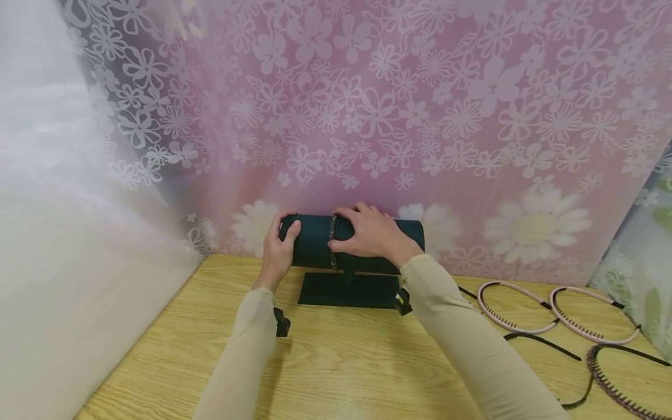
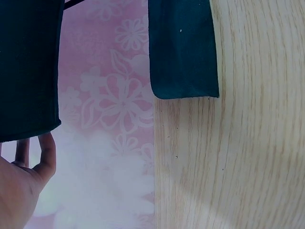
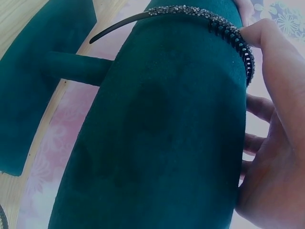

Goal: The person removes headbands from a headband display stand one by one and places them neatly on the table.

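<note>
A dark green T-shaped display stand (image 1: 312, 240), with a padded horizontal roll above a flat base (image 1: 349, 290), stands against the curtain. Over the roll sits a dark toothed headband (image 1: 333, 228); its glittering band (image 3: 188, 10) and one bare tip show in the right wrist view. My right hand (image 1: 370, 233) holds this headband, thumb at the front and index finger near the top. Its other fingers reach behind the roll. My left hand (image 1: 278, 252) grips the roll's left end, thumb in front; in the left wrist view, fingers (image 2: 47, 160) bend around the end.
At the right of the wooden table (image 1: 336, 361) lie two pink headbands (image 1: 517, 284) (image 1: 588, 291), with a brown toothed headband (image 1: 604, 382) and a black headband (image 1: 551, 341) nearer. A pink flowered curtain (image 1: 367, 116) hangs behind, with white sheeting (image 1: 79, 233) at left.
</note>
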Motion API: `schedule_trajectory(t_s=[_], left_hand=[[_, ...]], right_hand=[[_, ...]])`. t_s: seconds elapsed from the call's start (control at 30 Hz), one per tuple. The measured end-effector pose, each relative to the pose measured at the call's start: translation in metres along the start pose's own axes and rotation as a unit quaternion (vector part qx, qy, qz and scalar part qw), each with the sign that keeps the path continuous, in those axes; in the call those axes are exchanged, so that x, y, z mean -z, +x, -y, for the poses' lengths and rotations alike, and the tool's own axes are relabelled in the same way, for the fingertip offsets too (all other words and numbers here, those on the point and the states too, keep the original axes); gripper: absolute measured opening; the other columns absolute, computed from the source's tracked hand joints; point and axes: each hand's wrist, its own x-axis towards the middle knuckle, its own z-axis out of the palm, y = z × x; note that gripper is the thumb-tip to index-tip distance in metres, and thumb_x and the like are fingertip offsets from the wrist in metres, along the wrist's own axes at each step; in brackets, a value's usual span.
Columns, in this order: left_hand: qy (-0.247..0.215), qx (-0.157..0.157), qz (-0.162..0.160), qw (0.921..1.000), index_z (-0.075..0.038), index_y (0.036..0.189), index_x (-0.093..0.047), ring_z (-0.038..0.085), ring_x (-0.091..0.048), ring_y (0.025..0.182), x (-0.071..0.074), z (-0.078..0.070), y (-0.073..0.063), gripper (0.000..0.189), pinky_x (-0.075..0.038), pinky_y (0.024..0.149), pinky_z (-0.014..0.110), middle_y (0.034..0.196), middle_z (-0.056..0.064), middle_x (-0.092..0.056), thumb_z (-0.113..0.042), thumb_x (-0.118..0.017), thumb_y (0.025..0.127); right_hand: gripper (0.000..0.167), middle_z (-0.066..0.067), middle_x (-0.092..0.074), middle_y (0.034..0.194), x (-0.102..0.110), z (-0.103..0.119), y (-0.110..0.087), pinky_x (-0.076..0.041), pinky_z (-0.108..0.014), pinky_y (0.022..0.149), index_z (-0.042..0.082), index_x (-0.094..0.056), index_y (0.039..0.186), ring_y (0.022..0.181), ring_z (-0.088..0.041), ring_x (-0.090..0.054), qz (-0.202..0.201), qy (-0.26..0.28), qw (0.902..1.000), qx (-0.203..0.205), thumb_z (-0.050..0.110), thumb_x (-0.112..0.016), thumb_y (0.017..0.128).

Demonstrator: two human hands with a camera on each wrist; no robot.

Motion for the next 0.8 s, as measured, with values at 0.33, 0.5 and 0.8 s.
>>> schedule_trajectory(t_s=[0.33,0.5,0.8], left_hand=[[0.009,-0.003,-0.002,1.0000,-0.012,0.141,-0.053,0.032,-0.051,0.130,0.001,0.000,0.001,0.039,-0.037,0.116,0.054,0.146,0.015,-0.054,-0.028,-0.055,0.106],[0.012,0.002,-0.004,0.9999,-0.012,0.141,-0.053,0.033,-0.050,0.130,-0.001,0.009,0.004,0.039,-0.037,0.116,0.054,0.145,0.013,-0.054,-0.029,-0.055,0.106],[0.008,-0.019,-0.012,0.9997,-0.013,0.143,-0.053,0.028,-0.051,0.130,-0.002,0.040,0.014,0.044,-0.037,0.115,0.055,0.146,0.007,-0.056,-0.035,-0.056,0.105]], right_hand=[[0.083,-0.013,-0.049,0.147,0.002,-0.009,-0.006,-0.044,-0.061,0.106,0.027,-0.043,0.156,0.128,-0.037,-0.052,-0.005,-0.001,1.0000,0.000,0.067,-0.064,0.087],[0.082,-0.014,-0.047,0.150,0.003,-0.012,-0.010,-0.043,-0.062,0.108,0.027,-0.042,0.157,0.130,-0.037,-0.050,-0.001,0.000,1.0000,-0.003,0.066,-0.064,0.088],[0.083,-0.014,-0.046,0.150,0.005,-0.017,-0.016,-0.046,-0.062,0.105,0.027,-0.041,0.158,0.131,-0.038,-0.050,0.003,0.004,0.9999,-0.010,0.065,-0.065,0.088]])
